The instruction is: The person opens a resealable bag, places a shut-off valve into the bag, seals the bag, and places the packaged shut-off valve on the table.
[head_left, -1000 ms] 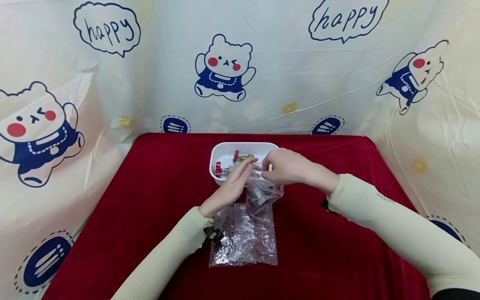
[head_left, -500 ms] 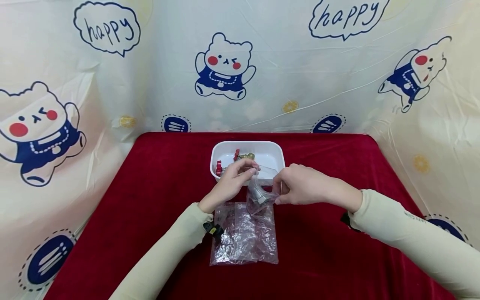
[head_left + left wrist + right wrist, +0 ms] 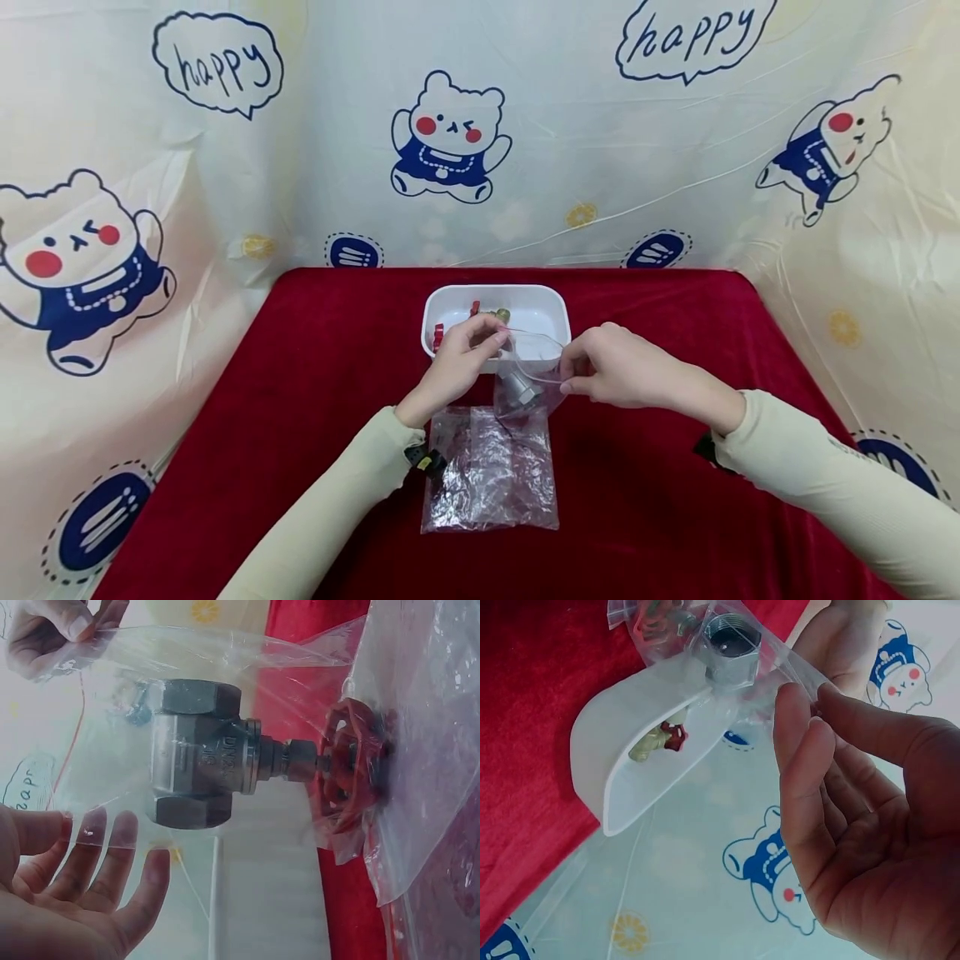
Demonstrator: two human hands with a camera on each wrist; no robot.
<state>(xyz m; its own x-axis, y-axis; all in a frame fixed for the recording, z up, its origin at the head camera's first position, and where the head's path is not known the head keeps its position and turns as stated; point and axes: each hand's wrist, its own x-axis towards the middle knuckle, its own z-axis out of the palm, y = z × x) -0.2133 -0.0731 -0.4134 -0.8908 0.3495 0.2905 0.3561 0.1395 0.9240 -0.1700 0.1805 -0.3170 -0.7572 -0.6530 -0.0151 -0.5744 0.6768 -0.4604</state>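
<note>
Left hand (image 3: 453, 358) and right hand (image 3: 626, 368), fingers curled, pinch a clear plastic bag (image 3: 551, 398) at its mouth. Inside, a metal handwheel valve (image 3: 196, 754) sits wheel-down near the white tray (image 3: 536, 312), height uncertain.

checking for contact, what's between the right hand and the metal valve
A stretch of the clear bag: in the left wrist view, the right hand pinches its edge, with the metal valve inside, untouched.

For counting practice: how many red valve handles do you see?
3: a red handle on the valve in the clear bag; in the white tray, a second handle at left, a third handle further back. The left hand may hide more.
</note>
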